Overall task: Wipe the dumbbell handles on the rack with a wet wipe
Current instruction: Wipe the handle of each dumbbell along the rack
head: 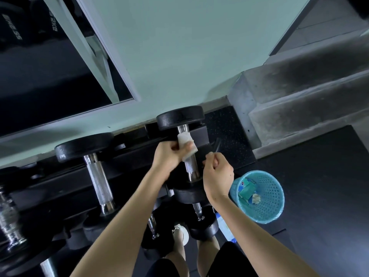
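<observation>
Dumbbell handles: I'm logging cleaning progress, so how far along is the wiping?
Done: nothing provable, though a crumpled wipe lies in the bin. In hand: the left hand presses a wipe around the right dumbbell's handle. Left: possibly the neighbouring handle and lower ones.

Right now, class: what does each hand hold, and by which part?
The left hand presses the wipe, folded around the dumbbell handle. The right hand is closed, apparently empty.

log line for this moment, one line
left hand: wet wipe wrapped on dumbbell handle | right hand: loosely closed, beside handle | step: wiping
</observation>
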